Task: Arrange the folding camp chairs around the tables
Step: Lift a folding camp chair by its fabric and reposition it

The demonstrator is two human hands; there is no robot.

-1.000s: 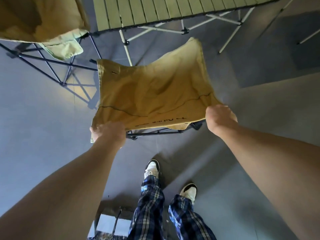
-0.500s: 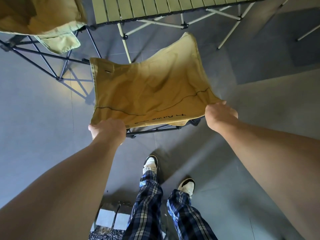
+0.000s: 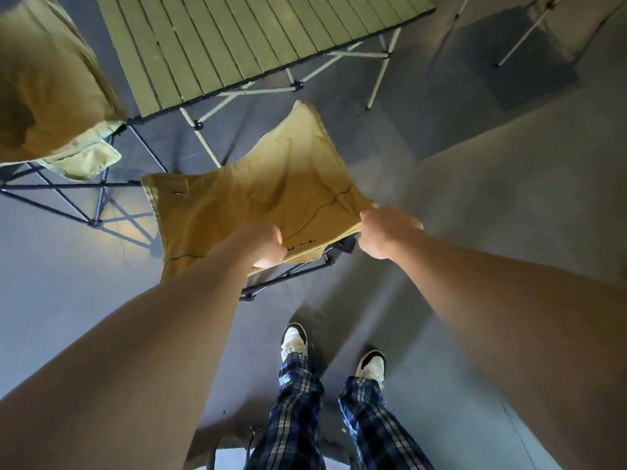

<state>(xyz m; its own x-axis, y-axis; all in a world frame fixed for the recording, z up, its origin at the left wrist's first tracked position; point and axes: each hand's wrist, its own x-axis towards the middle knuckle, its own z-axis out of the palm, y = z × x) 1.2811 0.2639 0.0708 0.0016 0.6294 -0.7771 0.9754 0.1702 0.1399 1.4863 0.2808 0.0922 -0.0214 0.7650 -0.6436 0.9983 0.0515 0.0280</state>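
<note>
Below the head camera: a person stands on a grey floor (image 3: 68,300) and reaches both bare arms forward and down to a folding camp chair.
Chair in hand (image 3: 258,201): tan fabric seat on a dark folding frame, just in front of the feet and near the corner of the table; its far fabric corner points up toward the table legs.
Left hand (image 3: 259,244): fingers curled, gripping the near edge of the tan fabric close to a line of dark printed marks.
Right hand (image 3: 386,232): fingers curled round the near right corner of the fabric, pinching it tight.
Chair frame: dark bars show under the fabric between the two hands; whether its feet touch the floor I cannot tell.
Table (image 3: 244,39): pale green slatted top on white crossed legs, beyond the chair.
Second chair (image 3: 44,89): tan seat on a dark frame, standing at the left beside the table corner, apart from the held chair.
Legs: plaid trousers (image 3: 298,408) and white-and-black shoes (image 3: 294,339).
</note>
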